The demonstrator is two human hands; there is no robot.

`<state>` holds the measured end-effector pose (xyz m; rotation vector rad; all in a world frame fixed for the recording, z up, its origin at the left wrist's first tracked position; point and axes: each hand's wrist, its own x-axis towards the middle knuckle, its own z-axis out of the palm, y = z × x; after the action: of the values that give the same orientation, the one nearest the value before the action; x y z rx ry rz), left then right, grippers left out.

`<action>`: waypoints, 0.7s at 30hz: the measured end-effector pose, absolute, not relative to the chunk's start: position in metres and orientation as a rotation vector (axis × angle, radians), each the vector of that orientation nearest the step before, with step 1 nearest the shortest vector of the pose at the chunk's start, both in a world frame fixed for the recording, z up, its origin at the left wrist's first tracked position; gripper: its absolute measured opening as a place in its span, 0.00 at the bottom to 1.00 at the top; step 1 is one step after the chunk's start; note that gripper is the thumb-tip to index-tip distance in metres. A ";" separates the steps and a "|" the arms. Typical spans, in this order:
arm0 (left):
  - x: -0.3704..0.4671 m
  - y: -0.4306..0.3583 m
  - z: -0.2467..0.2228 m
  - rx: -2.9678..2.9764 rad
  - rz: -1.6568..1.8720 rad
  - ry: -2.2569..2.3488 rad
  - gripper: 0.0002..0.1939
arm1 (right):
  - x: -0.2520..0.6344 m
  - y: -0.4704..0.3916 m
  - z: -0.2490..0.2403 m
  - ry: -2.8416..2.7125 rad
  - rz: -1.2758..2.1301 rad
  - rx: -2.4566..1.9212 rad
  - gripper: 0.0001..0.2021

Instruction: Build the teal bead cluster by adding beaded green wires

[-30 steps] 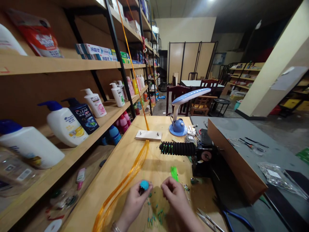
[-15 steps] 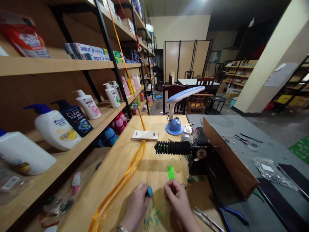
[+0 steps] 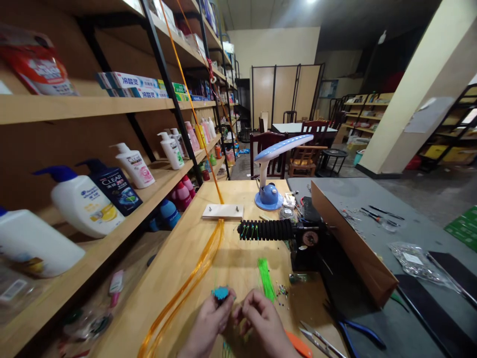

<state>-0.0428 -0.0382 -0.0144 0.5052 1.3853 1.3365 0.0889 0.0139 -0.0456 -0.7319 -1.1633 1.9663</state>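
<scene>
Between the thumb and fingers of my left hand (image 3: 208, 318) is a small teal-blue piece with a bumpy edge (image 3: 221, 293); its kind is unclear. Close by on the right, my right hand (image 3: 261, 313) is pinched, and anything in its fingertips is too small to make out. Bright green strands (image 3: 266, 278) lie in a bundle just beyond the right hand, beside scattered small beads (image 3: 282, 293). Thin green pieces (image 3: 226, 349) on the table show below my hands, largely covered. An orange handle (image 3: 298, 343) shows beside my right wrist.
Orange threads (image 3: 201, 268) run under a white plate (image 3: 222, 211) on the left. A black ridged roller (image 3: 266, 229) carries several green ties. A blue lamp (image 3: 269, 196) stands behind. Scissors (image 3: 320, 340) and blue-handled pliers (image 3: 361, 330) lie right, near a wooden divider (image 3: 350, 238).
My hands have come closer together, with my right hand moving left. The teal piece is now turned upward in my left hand. Beads and an orange handle have come into view.
</scene>
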 end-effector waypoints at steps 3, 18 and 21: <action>-0.038 -0.037 -0.012 0.480 1.336 1.284 0.30 | 0.082 0.011 -0.053 -1.118 1.985 -0.698 0.26; -0.036 -0.037 -0.014 0.494 1.351 1.231 0.28 | 0.075 0.009 -0.056 -1.026 1.987 -0.754 0.28; -0.034 -0.038 -0.011 0.533 1.344 1.236 0.27 | 0.073 0.009 -0.058 -1.031 1.966 -0.791 0.28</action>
<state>-0.0339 -0.0378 -0.0108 0.5331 1.2361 1.3440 0.0731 0.0088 -0.0577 -0.7907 -1.0305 1.9657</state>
